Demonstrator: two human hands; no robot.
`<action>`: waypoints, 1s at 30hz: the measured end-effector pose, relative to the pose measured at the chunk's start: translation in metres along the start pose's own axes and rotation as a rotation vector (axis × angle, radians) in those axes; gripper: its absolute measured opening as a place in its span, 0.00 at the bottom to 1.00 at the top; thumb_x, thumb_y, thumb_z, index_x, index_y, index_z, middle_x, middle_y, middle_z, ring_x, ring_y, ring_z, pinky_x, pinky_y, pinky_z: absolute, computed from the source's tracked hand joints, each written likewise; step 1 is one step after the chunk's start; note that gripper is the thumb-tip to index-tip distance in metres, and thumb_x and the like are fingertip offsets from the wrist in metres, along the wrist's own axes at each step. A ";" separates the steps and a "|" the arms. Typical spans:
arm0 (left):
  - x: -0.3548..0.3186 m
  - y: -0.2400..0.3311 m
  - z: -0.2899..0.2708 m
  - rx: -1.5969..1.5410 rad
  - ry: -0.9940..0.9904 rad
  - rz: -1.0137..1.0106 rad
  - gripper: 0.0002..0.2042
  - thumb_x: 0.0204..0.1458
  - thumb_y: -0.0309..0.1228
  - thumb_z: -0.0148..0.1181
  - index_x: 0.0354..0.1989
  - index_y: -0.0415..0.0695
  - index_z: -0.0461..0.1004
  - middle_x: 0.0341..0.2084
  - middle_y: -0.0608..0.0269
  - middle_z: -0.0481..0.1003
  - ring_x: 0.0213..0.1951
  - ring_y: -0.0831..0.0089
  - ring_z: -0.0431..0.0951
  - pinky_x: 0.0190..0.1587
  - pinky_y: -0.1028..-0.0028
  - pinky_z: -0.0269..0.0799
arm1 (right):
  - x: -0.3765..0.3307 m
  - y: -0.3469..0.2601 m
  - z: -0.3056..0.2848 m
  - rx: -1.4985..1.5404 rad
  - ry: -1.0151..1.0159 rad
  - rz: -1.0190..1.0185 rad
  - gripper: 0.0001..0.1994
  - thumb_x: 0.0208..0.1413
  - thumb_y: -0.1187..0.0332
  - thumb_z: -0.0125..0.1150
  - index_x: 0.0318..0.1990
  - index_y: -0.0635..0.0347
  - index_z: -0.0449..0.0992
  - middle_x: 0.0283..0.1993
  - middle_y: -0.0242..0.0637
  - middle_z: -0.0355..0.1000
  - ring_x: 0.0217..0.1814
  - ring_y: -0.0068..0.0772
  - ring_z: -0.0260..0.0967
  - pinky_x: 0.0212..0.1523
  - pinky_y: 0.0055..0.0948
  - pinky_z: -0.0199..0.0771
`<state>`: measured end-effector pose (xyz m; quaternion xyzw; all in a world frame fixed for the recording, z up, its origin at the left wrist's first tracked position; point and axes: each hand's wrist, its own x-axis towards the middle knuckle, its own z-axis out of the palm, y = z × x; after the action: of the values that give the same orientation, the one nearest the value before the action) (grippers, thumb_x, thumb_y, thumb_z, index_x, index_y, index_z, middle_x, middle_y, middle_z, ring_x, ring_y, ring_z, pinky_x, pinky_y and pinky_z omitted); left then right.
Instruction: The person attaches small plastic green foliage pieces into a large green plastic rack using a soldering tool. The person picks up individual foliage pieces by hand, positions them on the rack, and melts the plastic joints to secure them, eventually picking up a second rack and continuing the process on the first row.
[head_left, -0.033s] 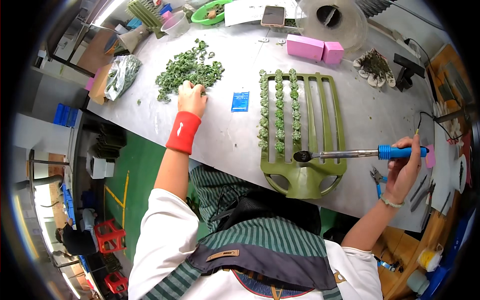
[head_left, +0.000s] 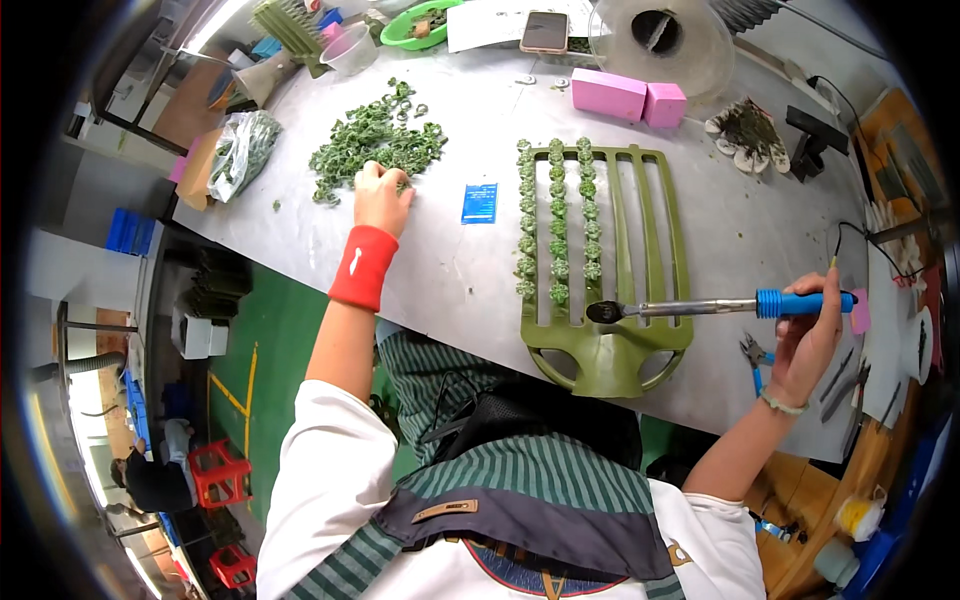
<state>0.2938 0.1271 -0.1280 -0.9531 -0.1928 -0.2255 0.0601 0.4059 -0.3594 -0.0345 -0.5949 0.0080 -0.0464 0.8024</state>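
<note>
At the near edge of a pile of small green ring-like pieces [head_left: 365,135], my left hand [head_left: 383,200] reaches in with fingers curled together. What they pinch, if anything, is hidden. My right hand [head_left: 805,345] is wrapped round the blue handle of a soldering iron [head_left: 700,307]. The iron lies level, and its broad dark tip is over the lower part of an olive-green slotted frame [head_left: 610,365]. Three columns of green flower-shaped pieces [head_left: 558,225] line the frame's left bars. The bars on its right side are bare.
A blue packet [head_left: 480,203] lies between pile and frame. Pink blocks [head_left: 608,93], a phone [head_left: 544,32], a clear reel [head_left: 700,45] and a stained glove [head_left: 748,137] are farther back. Pliers [head_left: 755,360] rest by my right wrist. A bagged heap [head_left: 245,155] stands at the left edge.
</note>
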 end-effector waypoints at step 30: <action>-0.072 0.210 -0.091 -0.723 -0.059 0.275 0.11 0.40 0.27 0.68 0.35 0.50 0.80 0.29 0.69 0.78 0.43 0.70 0.73 0.49 0.70 0.59 | 0.000 0.021 -0.014 0.081 -0.014 0.038 0.17 0.57 0.59 0.60 0.24 0.62 0.74 0.22 0.36 0.72 0.13 0.23 0.65 0.12 0.20 0.63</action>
<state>0.2803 -0.1090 -0.0850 -0.9358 0.0273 -0.2411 -0.2558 0.4062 -0.3668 -0.0585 -0.5619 0.0120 -0.0274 0.8267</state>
